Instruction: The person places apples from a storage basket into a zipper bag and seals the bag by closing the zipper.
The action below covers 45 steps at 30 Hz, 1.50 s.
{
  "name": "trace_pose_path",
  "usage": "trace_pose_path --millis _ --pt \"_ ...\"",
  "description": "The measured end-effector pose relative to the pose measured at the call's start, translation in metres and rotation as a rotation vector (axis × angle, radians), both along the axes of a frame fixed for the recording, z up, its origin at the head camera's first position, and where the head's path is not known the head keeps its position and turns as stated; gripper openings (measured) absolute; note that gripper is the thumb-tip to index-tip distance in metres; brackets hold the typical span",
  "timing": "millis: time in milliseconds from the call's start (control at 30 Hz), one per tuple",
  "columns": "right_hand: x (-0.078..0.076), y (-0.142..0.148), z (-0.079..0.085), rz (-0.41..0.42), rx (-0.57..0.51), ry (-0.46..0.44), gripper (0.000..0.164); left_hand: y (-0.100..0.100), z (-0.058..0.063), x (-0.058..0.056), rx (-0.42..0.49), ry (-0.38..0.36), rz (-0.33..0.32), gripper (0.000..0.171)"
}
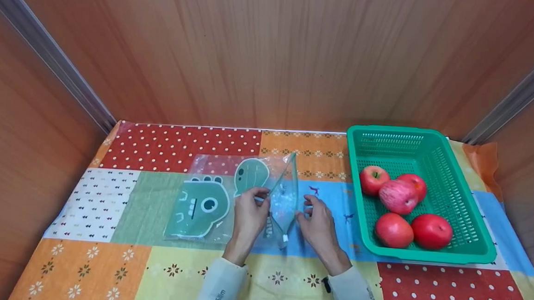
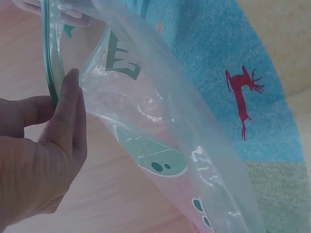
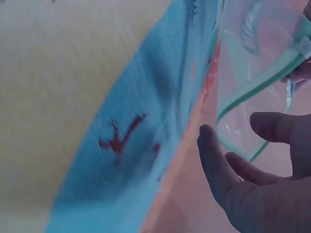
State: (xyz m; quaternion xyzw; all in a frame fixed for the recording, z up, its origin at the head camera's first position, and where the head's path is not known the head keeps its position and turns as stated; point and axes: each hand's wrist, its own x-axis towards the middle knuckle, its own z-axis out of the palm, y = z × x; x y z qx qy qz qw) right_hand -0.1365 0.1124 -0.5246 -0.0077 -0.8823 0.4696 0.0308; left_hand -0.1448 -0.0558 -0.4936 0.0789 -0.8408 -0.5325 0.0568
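A clear zip bag (image 1: 239, 227) with green cartoon monster prints lies on the patchwork cloth, its green-edged mouth spread apart toward the right. My left hand (image 1: 250, 214) pinches the near-left lip of that mouth between thumb and fingers, as the left wrist view shows at the green zip strip (image 2: 50, 58). Beside the opposite lip is my right hand (image 1: 319, 225), thumb and fingers apart with nothing between them; its thumb tip is right at the green edge. A white slider (image 1: 285, 238) sits at the near end of the zip.
To the right stands a green plastic basket (image 1: 427, 256) holding several red apples (image 1: 398, 196). Patchwork cloth (image 1: 185, 275) covers the table. Wood-grain panels (image 1: 272, 57) enclose it at the back and both sides.
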Motion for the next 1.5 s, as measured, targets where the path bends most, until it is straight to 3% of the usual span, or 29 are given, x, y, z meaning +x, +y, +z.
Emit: trace_pose_path --millis 300,500,1000,1500 --pt "0.014 0.007 0.017 0.076 0.239 0.200 0.042 -0.001 0.001 0.001 0.004 -0.002 -0.010 0.019" --pt "0.022 0.011 0.025 0.095 0.345 0.255 0.042 -0.002 0.001 0.003 0.001 -0.010 -0.010 0.018" --pt "0.030 0.038 0.054 0.072 0.507 0.267 0.048 -0.003 -0.001 0.003 0.013 0.002 -0.017 0.018" --pt "0.034 0.075 0.061 0.055 0.574 0.255 0.057 -0.002 0.000 0.004 0.034 -0.038 -0.008 0.019"
